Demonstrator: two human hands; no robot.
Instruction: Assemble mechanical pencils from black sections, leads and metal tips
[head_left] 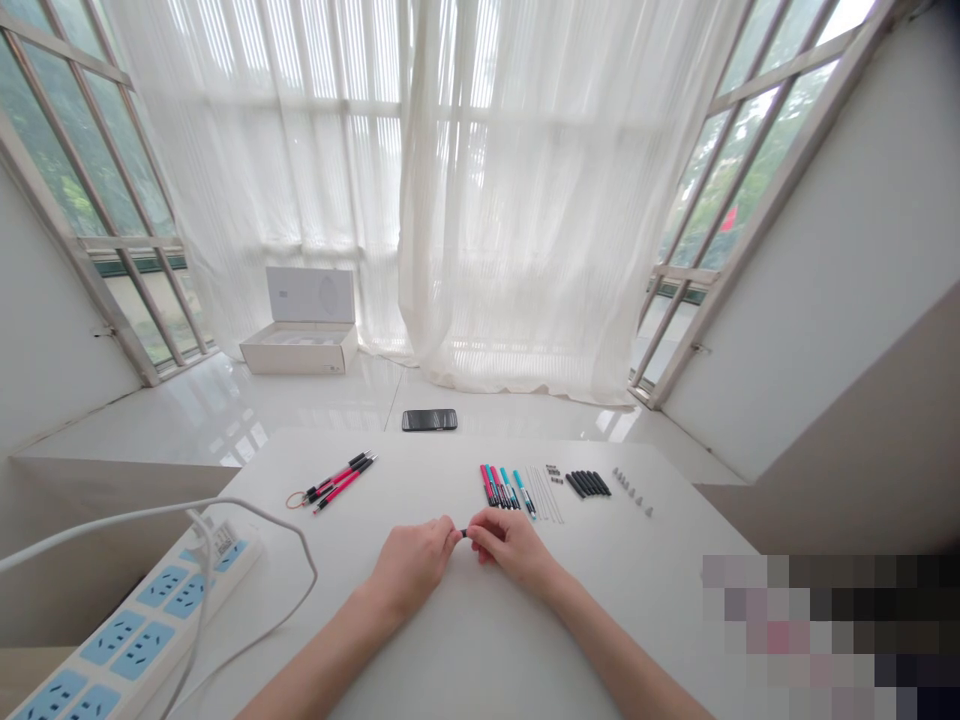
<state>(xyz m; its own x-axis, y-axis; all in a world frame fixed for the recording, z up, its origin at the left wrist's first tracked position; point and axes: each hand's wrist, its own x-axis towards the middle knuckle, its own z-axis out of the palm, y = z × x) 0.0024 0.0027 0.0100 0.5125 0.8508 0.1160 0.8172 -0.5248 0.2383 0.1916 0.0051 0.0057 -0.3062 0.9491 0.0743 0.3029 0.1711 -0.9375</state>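
My left hand (pixel 415 563) and my right hand (pixel 510 545) meet at the middle of the white table (pixel 450 650), fingers curled, pinching a small dark pen part (pixel 464 533) between their fingertips. Just beyond my right hand lie rows of pen pieces: pink and blue barrels (pixel 506 487), thin refills (pixel 546 492), black caps (pixel 588 484) and small grey tips (pixel 632 492). To the left lie three assembled pink-and-black pens (pixel 341 480) with a red rubber band (pixel 295 499) beside them.
A white power strip (pixel 142 625) with blue sockets and its cable (pixel 300 560) lies at the table's left edge. A black phone (pixel 429 420) rests on the sill beyond the table. An open white box (pixel 304 335) stands by the curtained window.
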